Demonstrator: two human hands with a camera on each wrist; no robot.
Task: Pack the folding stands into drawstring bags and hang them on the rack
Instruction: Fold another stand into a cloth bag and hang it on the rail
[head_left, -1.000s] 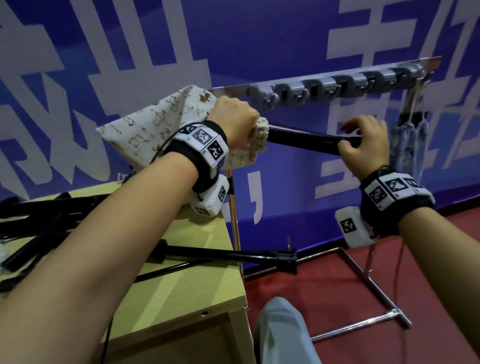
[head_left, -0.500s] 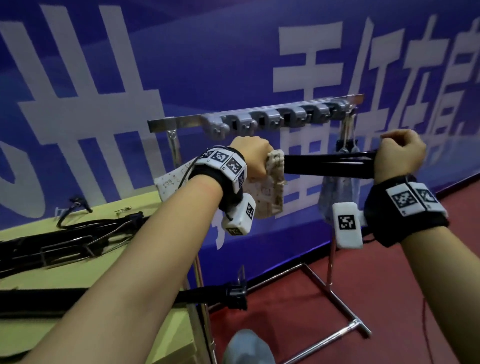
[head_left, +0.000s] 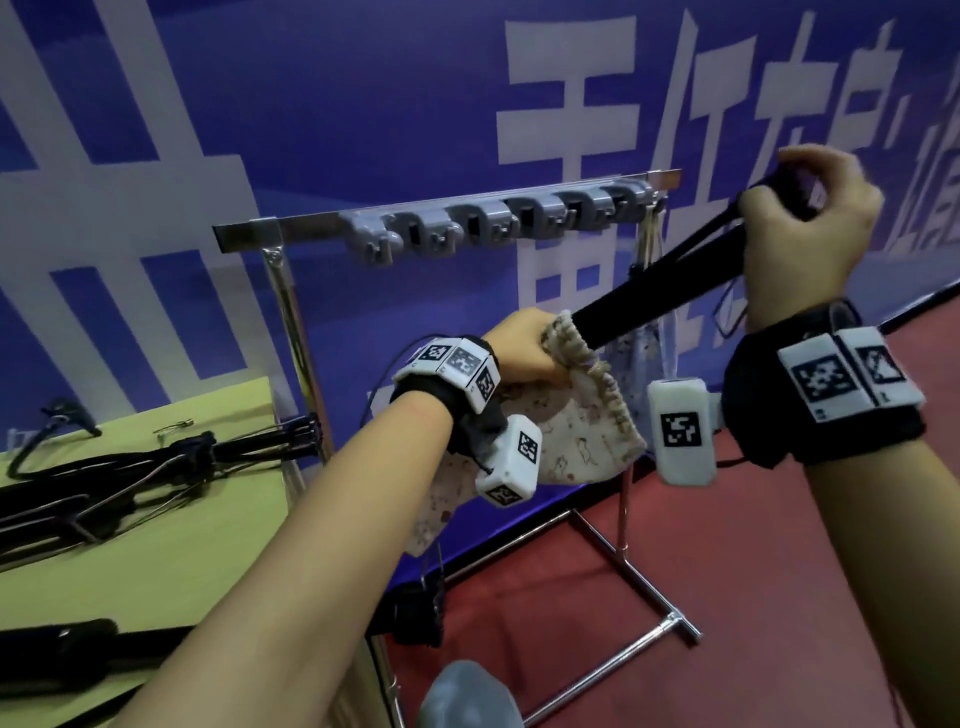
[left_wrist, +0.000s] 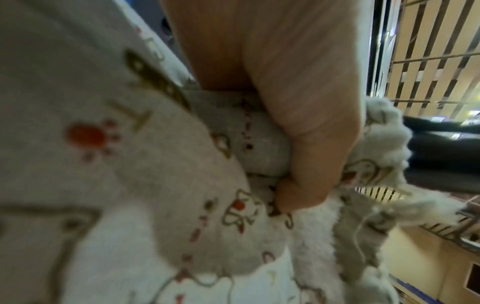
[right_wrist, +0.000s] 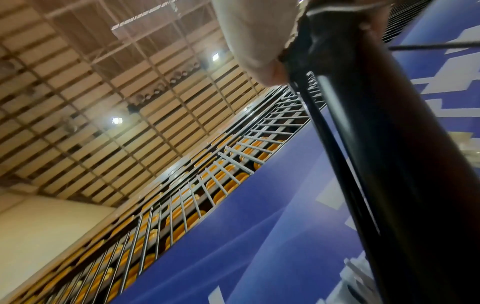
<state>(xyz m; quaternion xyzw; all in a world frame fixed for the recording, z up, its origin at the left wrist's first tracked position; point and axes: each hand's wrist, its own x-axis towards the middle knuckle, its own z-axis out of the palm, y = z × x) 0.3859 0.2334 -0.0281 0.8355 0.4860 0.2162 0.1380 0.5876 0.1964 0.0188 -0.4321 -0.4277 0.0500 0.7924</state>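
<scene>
A black folding stand (head_left: 670, 283) slants from upper right down into the gathered mouth of a cream printed drawstring bag (head_left: 582, 431). My left hand (head_left: 524, 345) grips the bag's mouth around the stand's lower end; the left wrist view shows its fingers (left_wrist: 309, 144) curled into the bag (left_wrist: 145, 185). My right hand (head_left: 802, 228) holds the stand's upper end, with the stand (right_wrist: 389, 164) running past the palm in the right wrist view. The rack (head_left: 467, 223), a metal bar with grey clips, stands behind the hands. The stand's lower part is hidden inside the bag.
Another filled bag (head_left: 644, 343) hangs at the rack's right end. More black folded stands (head_left: 130, 478) lie on the yellow-green table (head_left: 171, 566) at left. The rack's chrome legs (head_left: 639, 577) stand on red carpet. A blue banner wall is close behind.
The stand has tilted from level to steeply slanted: my right hand rose with its upper end while my left hand and the bag dropped lower. The view has swung left, showing more of the rack.
</scene>
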